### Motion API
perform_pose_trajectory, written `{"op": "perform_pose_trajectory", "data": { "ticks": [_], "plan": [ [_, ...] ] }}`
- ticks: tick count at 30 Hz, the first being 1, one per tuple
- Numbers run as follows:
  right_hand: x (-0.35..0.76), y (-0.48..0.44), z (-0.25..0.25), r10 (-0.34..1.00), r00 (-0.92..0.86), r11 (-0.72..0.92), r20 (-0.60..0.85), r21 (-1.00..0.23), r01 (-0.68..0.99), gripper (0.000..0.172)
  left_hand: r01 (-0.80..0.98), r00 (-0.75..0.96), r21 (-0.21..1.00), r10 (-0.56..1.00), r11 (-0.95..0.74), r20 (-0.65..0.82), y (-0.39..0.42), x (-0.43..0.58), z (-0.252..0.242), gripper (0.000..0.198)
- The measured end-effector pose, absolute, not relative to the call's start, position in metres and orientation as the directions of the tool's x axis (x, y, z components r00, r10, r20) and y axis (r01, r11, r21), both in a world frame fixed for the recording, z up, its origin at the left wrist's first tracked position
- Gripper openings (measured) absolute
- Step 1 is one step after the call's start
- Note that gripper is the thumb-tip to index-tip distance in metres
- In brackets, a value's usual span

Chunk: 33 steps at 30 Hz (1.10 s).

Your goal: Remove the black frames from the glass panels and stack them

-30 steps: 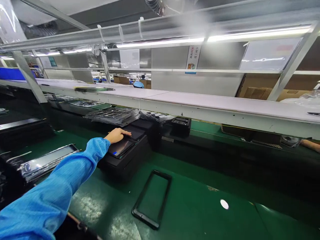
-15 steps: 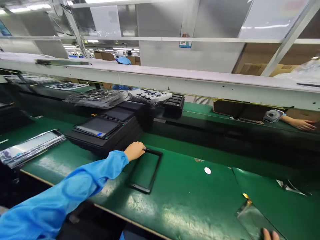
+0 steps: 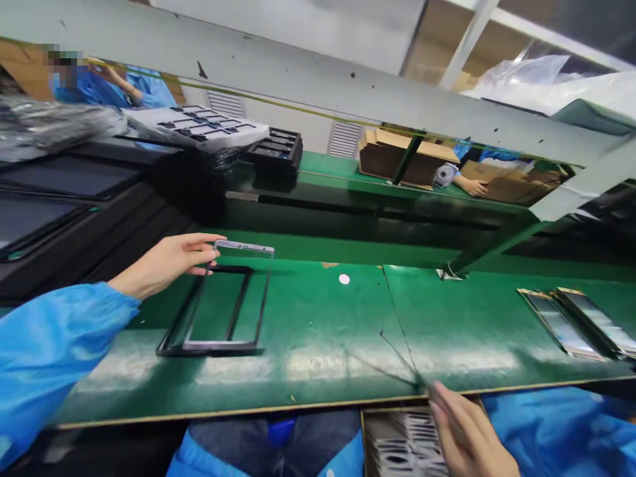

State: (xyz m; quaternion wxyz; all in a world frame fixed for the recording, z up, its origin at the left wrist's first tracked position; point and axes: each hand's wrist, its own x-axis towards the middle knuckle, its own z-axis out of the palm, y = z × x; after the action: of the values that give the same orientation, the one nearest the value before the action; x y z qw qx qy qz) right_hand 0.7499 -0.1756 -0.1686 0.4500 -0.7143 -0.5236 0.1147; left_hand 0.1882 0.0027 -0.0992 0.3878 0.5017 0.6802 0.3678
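My left hand (image 3: 171,262) pinches the upper left corner of a slim grey rectangular frame (image 3: 243,247), held tilted up. Behind and partly under it, a black rectangular frame (image 3: 173,338) lies on the green bench top; whether the two touch I cannot tell. Low in the picture at right, my right hand (image 3: 470,430) is closed around a thin dark two-pronged tool (image 3: 420,384) that looks like tweezers. Motion blurs its prongs, which point left over the bench's front edge.
Stacked black trays with dark screens (image 3: 69,175) stand at left. Several gold-edged panels (image 3: 566,324) lie at the bench's right. Behind are a white tray of black parts (image 3: 199,122), a black tray (image 3: 275,149) and cardboard dividers (image 3: 405,156). A co-worker's hand (image 3: 472,185) rests beyond.
The view has swung right and down. My left hand, earlier at the top edge of the black frame, now lifts a grey frame over it. My right hand has come further into view.
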Motion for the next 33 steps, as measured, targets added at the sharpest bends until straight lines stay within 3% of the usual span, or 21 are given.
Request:
{"op": "perform_pose_trajectory", "data": {
  "ticks": [3,6,9,14,22,26,33],
  "plan": [
    [0.725,-0.160,-0.157,0.853,0.478,-0.024,0.210,-0.899,0.438,0.053,0.233,-0.136,0.958,0.981,0.168,-0.139,-0.022,0.240,-0.094,0.065],
    [0.676,-0.150,-0.155,0.922,0.386,-0.036,-0.027,-0.999,0.015,0.080,0.014,-0.028,0.990,0.989,0.142,-0.142,-0.049,0.299,-0.103,0.054],
    [0.632,-0.153,-0.157,0.948,0.264,-0.136,-0.178,-0.976,-0.169,0.078,-0.078,0.014,0.993,0.996,0.089,-0.088,-0.073,0.343,-0.115,0.048],
    [0.606,-0.160,-0.160,0.937,0.217,-0.217,-0.273,-0.943,-0.251,0.069,-0.002,-0.040,0.991,0.990,-0.137,0.137,-0.096,0.368,-0.122,0.038],
    [0.601,-0.155,-0.154,0.938,0.199,-0.217,-0.285,-0.927,-0.306,0.072,0.159,-0.009,0.962,0.974,-0.221,0.225,-0.111,0.367,-0.113,0.039],
    [0.601,-0.155,-0.152,0.933,0.220,-0.212,-0.284,-0.930,-0.301,0.075,0.101,0.030,0.973,0.978,-0.207,0.205,-0.115,0.369,-0.110,0.038],
    [0.603,-0.157,-0.157,0.927,0.313,-0.141,-0.207,-0.965,-0.221,0.073,-0.122,0.038,0.992,0.999,-0.018,0.022,-0.117,0.376,-0.106,0.034]
  ]
}}
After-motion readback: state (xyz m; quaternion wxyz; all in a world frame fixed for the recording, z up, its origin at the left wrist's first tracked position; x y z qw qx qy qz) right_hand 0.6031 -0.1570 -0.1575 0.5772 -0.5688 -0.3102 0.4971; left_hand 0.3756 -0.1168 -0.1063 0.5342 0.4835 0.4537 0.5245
